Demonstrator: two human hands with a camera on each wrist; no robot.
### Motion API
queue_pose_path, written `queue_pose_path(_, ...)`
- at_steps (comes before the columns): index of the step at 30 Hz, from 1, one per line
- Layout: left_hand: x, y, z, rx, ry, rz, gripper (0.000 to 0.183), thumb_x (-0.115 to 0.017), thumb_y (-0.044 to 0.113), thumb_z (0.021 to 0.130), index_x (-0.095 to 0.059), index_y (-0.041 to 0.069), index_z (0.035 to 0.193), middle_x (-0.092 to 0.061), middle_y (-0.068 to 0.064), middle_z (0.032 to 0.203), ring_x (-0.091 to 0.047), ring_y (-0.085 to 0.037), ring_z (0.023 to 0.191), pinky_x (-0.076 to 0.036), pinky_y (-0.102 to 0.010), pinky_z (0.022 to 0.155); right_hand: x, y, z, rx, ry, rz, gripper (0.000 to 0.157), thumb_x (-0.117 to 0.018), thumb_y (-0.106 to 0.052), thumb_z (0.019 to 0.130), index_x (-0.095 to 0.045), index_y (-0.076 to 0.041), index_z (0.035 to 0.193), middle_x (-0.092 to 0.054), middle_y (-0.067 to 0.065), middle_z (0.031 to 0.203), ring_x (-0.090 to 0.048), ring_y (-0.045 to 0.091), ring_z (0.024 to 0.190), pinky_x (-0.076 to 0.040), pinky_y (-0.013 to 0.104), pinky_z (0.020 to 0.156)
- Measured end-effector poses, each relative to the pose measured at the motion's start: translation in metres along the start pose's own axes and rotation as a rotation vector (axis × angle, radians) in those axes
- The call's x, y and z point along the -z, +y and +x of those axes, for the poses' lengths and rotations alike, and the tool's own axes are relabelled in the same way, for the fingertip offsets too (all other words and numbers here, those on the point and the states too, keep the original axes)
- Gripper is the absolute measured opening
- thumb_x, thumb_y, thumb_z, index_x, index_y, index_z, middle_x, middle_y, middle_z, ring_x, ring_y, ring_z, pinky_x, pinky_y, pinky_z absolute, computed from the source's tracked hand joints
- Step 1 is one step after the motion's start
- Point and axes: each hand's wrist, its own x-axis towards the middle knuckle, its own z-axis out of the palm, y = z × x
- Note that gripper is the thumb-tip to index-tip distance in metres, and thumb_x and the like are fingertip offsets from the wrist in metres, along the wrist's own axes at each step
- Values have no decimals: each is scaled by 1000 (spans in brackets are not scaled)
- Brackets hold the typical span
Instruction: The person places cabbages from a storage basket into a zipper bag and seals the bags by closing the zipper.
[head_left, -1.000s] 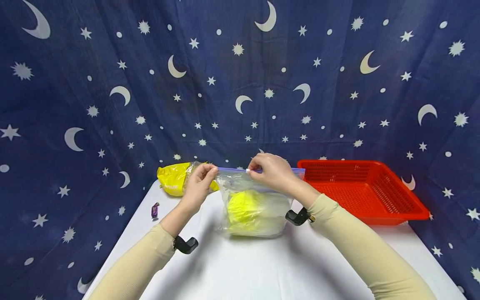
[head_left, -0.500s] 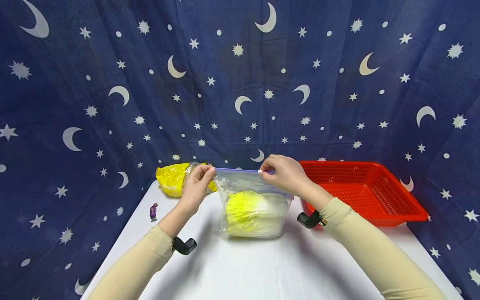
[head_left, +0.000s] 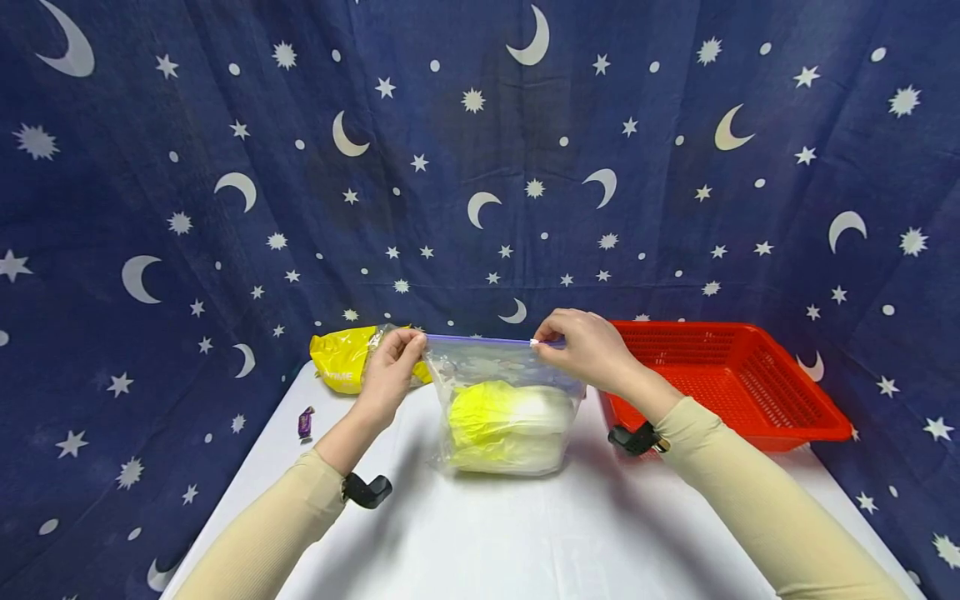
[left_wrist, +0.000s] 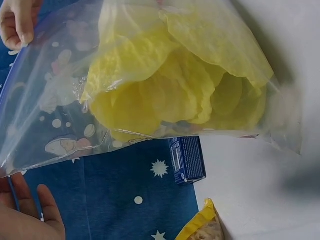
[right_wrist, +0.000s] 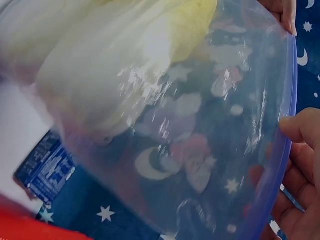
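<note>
A clear zip bag (head_left: 480, 360) with a purple top strip stands on the white table. Inside it lies a napa cabbage (head_left: 510, 429), its yellow leaves toward the left and white stem toward the right. My left hand (head_left: 390, 367) pinches the bag's upper left corner. Between thumb and forefinger, my right hand (head_left: 588, 348) holds the small white slider (head_left: 534, 342) on the strip, right of the middle. The left wrist view gives the yellow leaves (left_wrist: 150, 95) through the plastic; the right wrist view gives the pale stem (right_wrist: 95, 80).
A red plastic basket (head_left: 813, 408) stands at the right. Behind my left hand lies a yellow packet (head_left: 341, 354), and a small purple-wrapped sweet (head_left: 305, 423) is near the table's left edge. A blue box (left_wrist: 187, 160) behind the bag shows in the wrist views.
My right hand has slid rightward along the purple strip with the white slider. My left hand keeps its pinch on the corner, and the bag stays upright.
</note>
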Motion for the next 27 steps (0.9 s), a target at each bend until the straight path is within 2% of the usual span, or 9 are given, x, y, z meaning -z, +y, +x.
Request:
queue_pose_path(7, 4, -3, 2, 25, 19, -10, 16, -59, 14, 105, -59, -1, 112, -62, 4, 99, -58, -10, 97, -50, -39, 100, 6, 13, -8, -30, -3, -12, 8, -76, -27, 90, -76, -19, 90, -69, -7, 91, -64, 16, 88, -54, 38, 81)
queue_pose_path(15, 6, -4, 3, 19, 3, -24, 17, -58, 14, 105, -58, -2, 113, -61, 3, 100, -58, -11, 97, -51, -22, 90, 13, 27, -19, -71, -5, -13, 7, -76, -23, 89, -75, -18, 92, -70, -4, 93, -65, 17, 87, -56, 40, 77)
queue_pose_path(24, 8, -6, 6, 20, 3, -19, 19, -56, 15, 106, -57, -3, 113, -61, 6, 98, -57, -9, 96, -50, -21, 89, 19, 40, -29, -88, 4, -25, 7, -75, -24, 89, -75, -18, 94, -70, -5, 94, -66, 20, 86, -53, 38, 72)
queue_pose_path(27, 8, -6, 5, 23, 7, -13, 19, -56, 14, 106, -57, -3, 113, -61, 5, 98, -57, -10, 96, -50, -22, 89, 21, 44, -32, -94, 4, -27, 7, -74, -24, 90, -75, -18, 94, -70, -5, 94, -65, 19, 85, -53, 39, 74)
